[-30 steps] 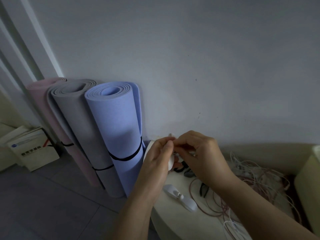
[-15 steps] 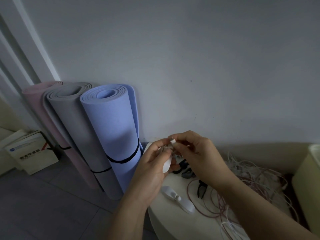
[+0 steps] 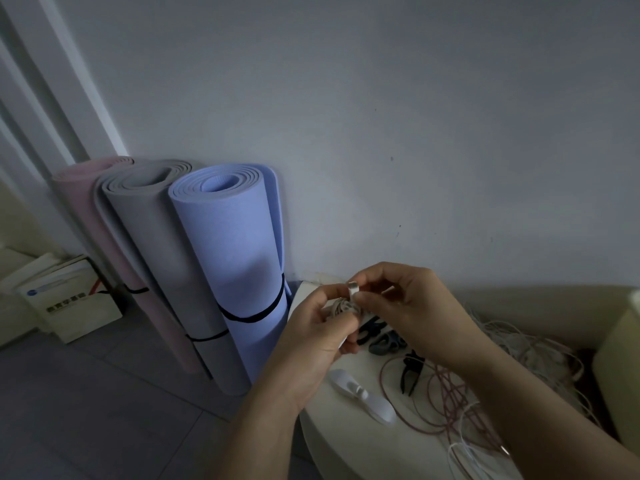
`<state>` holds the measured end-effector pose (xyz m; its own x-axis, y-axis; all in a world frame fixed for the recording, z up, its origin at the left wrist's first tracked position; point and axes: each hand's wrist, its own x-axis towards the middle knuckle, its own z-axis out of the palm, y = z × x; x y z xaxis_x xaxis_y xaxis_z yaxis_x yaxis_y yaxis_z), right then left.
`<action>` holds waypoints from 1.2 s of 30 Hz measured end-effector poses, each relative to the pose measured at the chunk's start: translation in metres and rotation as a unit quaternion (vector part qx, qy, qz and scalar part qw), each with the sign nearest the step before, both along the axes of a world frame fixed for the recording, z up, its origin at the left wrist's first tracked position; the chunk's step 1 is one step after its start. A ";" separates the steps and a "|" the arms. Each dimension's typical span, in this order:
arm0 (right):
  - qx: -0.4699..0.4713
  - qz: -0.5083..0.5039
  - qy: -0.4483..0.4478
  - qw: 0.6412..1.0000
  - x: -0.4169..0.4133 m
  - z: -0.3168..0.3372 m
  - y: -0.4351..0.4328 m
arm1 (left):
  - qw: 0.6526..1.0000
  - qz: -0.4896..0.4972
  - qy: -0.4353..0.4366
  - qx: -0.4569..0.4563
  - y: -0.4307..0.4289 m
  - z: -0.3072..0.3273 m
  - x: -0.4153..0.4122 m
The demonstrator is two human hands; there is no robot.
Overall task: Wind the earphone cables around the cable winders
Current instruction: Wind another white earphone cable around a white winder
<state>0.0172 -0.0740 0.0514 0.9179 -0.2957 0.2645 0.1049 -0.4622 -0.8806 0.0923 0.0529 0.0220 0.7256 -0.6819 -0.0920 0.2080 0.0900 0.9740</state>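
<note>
Above the left edge of the pale surface (image 3: pixel 346 445), in the head view, a coil of earphone cable (image 3: pixel 341 308) is held up by the left hand (image 3: pixel 322 337), whose fingers are curled round it. The winder beneath the coil is mostly hidden by those fingers. A small white piece (image 3: pixel 353 289) at the top of the coil is pinched between thumb and forefinger of the right hand (image 3: pixel 412 313); whether it is a plug or a part of the winder cannot be told.

This one cable is judged to be nearly wound, with only its end left to be secured. Much appears to be left: a white winder (image 3: pixel 363 396) lies bare near the left edge, dark winders (image 3: pixel 384 342) lie beyond it, and loose loops of reddish cable (image 3: pixel 433 407) and a tangle of pale cables (image 3: pixel 519 344) are spread toward the right side.
</note>
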 end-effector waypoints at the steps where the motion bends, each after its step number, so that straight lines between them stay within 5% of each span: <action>1: -0.005 0.005 0.002 1.000 0.000 0.001 -0.001 | 1.000 -0.001 0.001 0.000 0.000 0.000 0.000; 9: -0.009 0.043 0.009 0.999 -0.004 0.011 -0.001 | 0.999 -0.041 -0.023 0.027 0.000 0.000 -0.003; 14: -0.023 -0.031 0.010 0.999 0.000 0.004 -0.002 | 0.997 -0.060 -0.045 0.034 -0.001 0.001 -0.004; 23: 0.074 -0.118 0.018 0.990 0.007 -0.003 0.005 | 0.995 -0.020 -0.086 0.042 0.000 0.001 -0.004; 28: 0.191 -0.115 0.036 0.974 0.009 -0.002 0.007 | 0.991 -0.007 -0.127 0.046 0.003 0.003 -0.004; 36: 0.240 -0.103 0.028 0.965 0.008 -0.001 0.004 | 0.992 -0.012 -0.122 0.027 0.005 0.008 -0.005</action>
<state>0.0248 -0.0701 0.0507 0.8352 -0.5499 0.0034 0.0009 -0.0047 -1.0000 0.0873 0.0579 0.0297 0.7146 -0.6979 0.0474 -0.0329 0.0342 0.9989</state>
